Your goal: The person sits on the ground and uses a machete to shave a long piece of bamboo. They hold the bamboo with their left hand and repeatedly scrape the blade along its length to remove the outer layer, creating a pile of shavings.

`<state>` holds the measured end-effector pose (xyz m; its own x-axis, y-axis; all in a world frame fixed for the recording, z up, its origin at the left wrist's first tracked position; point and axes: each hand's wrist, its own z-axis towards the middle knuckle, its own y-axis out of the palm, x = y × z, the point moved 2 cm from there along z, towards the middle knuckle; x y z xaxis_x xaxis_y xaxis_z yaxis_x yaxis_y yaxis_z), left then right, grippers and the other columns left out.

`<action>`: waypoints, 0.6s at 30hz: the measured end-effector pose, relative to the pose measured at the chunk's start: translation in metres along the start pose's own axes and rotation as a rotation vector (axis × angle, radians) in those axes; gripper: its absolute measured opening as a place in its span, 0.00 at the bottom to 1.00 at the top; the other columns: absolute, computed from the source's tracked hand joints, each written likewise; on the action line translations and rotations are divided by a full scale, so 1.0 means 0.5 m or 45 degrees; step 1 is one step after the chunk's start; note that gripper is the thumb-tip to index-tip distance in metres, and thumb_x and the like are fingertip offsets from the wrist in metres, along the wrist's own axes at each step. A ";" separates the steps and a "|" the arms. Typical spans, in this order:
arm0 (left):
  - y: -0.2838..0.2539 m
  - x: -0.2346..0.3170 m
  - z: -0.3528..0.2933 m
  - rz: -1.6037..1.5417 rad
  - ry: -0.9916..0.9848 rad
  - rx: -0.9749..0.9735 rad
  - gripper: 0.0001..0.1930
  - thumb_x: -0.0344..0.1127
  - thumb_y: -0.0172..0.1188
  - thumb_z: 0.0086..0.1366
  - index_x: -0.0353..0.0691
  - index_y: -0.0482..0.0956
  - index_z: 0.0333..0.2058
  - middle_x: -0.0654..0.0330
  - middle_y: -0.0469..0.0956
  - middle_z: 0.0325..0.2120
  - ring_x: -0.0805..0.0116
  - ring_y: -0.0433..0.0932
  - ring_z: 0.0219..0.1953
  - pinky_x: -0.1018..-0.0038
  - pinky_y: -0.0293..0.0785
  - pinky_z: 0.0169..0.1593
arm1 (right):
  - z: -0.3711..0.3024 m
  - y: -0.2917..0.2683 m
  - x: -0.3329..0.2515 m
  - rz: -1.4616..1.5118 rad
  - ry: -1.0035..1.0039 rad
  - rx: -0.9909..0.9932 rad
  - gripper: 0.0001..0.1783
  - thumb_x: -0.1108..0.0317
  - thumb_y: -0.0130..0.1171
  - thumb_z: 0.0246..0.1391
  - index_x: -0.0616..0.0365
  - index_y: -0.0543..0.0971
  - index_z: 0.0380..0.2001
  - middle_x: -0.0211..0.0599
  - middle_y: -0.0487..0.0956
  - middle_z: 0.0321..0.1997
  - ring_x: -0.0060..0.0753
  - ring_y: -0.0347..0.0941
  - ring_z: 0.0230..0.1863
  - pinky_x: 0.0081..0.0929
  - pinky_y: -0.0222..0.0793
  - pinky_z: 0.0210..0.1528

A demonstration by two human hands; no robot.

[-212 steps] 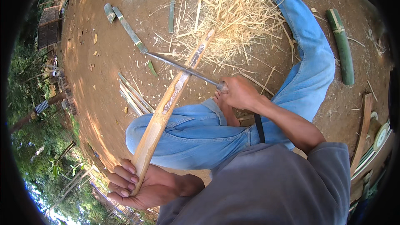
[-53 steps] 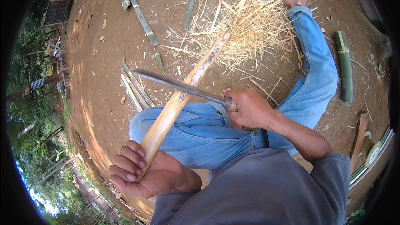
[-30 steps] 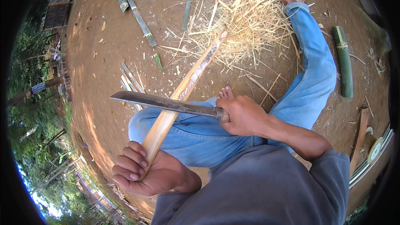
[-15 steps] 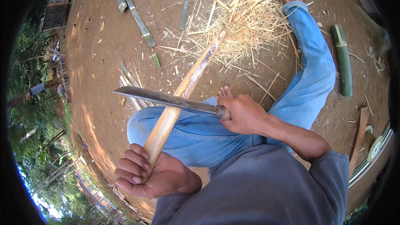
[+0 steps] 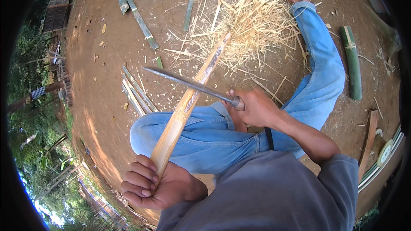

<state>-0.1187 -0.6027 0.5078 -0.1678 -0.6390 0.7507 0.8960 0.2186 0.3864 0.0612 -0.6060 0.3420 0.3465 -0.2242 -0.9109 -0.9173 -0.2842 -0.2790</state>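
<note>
My left hand (image 5: 158,184) is closed round the near end of a long, pale wooden stick (image 5: 171,132). The stick slants up and away over my bent leg, and its far part carries dark and whitish patches. In my right hand (image 5: 259,109) is the handle of a machete (image 5: 171,76). Its dark blade points left and crosses over the stick about halfway along, edge-on to the view. Whether the blade touches the wood I cannot tell. My jeans (image 5: 199,143) lie beneath both.
A heap of pale shavings (image 5: 252,25) lies on the dirt beyond the stick's far end. Split bamboo (image 5: 143,23) and thin strips (image 5: 137,92) are at the left. A green bamboo tube (image 5: 352,66) and a brown plank (image 5: 369,141) lie right, beyond my outstretched leg.
The machete has moved away from me along the stick and turned edge-on. My right hand shifted forward and slightly right. My left hand, still gripping the stick, moved slightly right and nearer.
</note>
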 end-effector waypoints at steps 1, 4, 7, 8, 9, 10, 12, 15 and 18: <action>0.011 -0.001 0.000 -0.014 0.008 0.007 0.20 0.40 0.40 0.73 0.49 0.56 0.17 0.68 0.53 0.14 0.77 0.51 0.18 0.77 0.53 0.30 | -0.010 0.012 0.011 -0.070 -0.201 0.132 0.15 0.70 0.63 0.40 0.62 0.79 0.34 0.57 0.77 0.23 0.59 0.76 0.28 0.46 0.73 0.31; 0.013 0.002 -0.001 -0.008 0.008 -0.047 0.21 0.40 0.39 0.73 0.49 0.55 0.17 0.68 0.52 0.14 0.77 0.51 0.18 0.77 0.52 0.29 | -0.032 -0.008 -0.057 -0.095 -0.182 -0.152 0.15 0.69 0.57 0.43 0.65 0.75 0.37 0.75 0.72 0.36 0.68 0.71 0.44 0.46 0.66 0.52; 0.011 0.006 -0.001 -0.027 0.005 -0.145 0.21 0.40 0.39 0.73 0.49 0.55 0.17 0.68 0.52 0.14 0.77 0.50 0.18 0.77 0.52 0.29 | -0.020 -0.008 -0.023 -0.045 -0.086 -0.093 0.14 0.71 0.57 0.43 0.65 0.74 0.36 0.74 0.73 0.36 0.67 0.70 0.45 0.46 0.66 0.52; 0.011 0.005 -0.002 -0.031 -0.014 -0.169 0.21 0.40 0.39 0.73 0.49 0.55 0.17 0.69 0.52 0.14 0.77 0.50 0.18 0.77 0.51 0.29 | -0.022 -0.005 -0.020 -0.034 -0.124 -0.025 0.15 0.71 0.59 0.40 0.64 0.76 0.36 0.64 0.75 0.29 0.62 0.73 0.36 0.45 0.70 0.41; 0.011 0.004 -0.004 -0.024 0.012 -0.136 0.21 0.41 0.38 0.73 0.49 0.54 0.17 0.69 0.52 0.14 0.77 0.50 0.17 0.77 0.52 0.28 | -0.025 -0.005 -0.020 -0.023 -0.162 0.043 0.17 0.70 0.62 0.38 0.63 0.77 0.36 0.54 0.77 0.22 0.57 0.76 0.26 0.44 0.74 0.30; 0.013 0.002 -0.006 -0.017 0.038 -0.103 0.21 0.42 0.38 0.73 0.49 0.54 0.18 0.70 0.52 0.14 0.77 0.50 0.17 0.77 0.52 0.27 | -0.034 -0.007 -0.025 -0.068 -0.204 0.012 0.15 0.71 0.60 0.39 0.63 0.77 0.35 0.57 0.77 0.25 0.59 0.76 0.28 0.44 0.74 0.33; 0.015 0.002 -0.011 -0.001 0.059 -0.087 0.21 0.43 0.37 0.74 0.49 0.54 0.18 0.70 0.52 0.14 0.78 0.49 0.16 0.78 0.52 0.26 | -0.044 -0.017 -0.044 -0.131 -0.227 -0.057 0.12 0.72 0.56 0.43 0.65 0.75 0.34 0.66 0.76 0.33 0.64 0.76 0.34 0.47 0.73 0.42; 0.017 0.004 -0.013 -0.001 0.056 -0.138 0.21 0.43 0.37 0.73 0.50 0.53 0.18 0.70 0.51 0.13 0.78 0.49 0.16 0.78 0.51 0.26 | -0.024 -0.031 -0.020 -0.087 0.053 -0.141 0.09 0.73 0.54 0.44 0.65 0.74 0.31 0.71 0.75 0.40 0.64 0.76 0.34 0.51 0.73 0.41; 0.014 0.007 -0.016 -0.017 0.045 -0.145 0.21 0.43 0.37 0.73 0.50 0.53 0.18 0.70 0.51 0.14 0.78 0.49 0.16 0.78 0.51 0.26 | -0.047 -0.021 -0.018 -0.078 -0.127 -0.087 0.08 0.71 0.53 0.45 0.64 0.74 0.30 0.68 0.76 0.33 0.63 0.76 0.32 0.50 0.74 0.39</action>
<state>-0.1096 -0.6093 0.5088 -0.1676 -0.6673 0.7257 0.9351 0.1256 0.3314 0.0721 -0.6230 0.3602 0.3768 -0.1116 -0.9195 -0.8784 -0.3582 -0.3164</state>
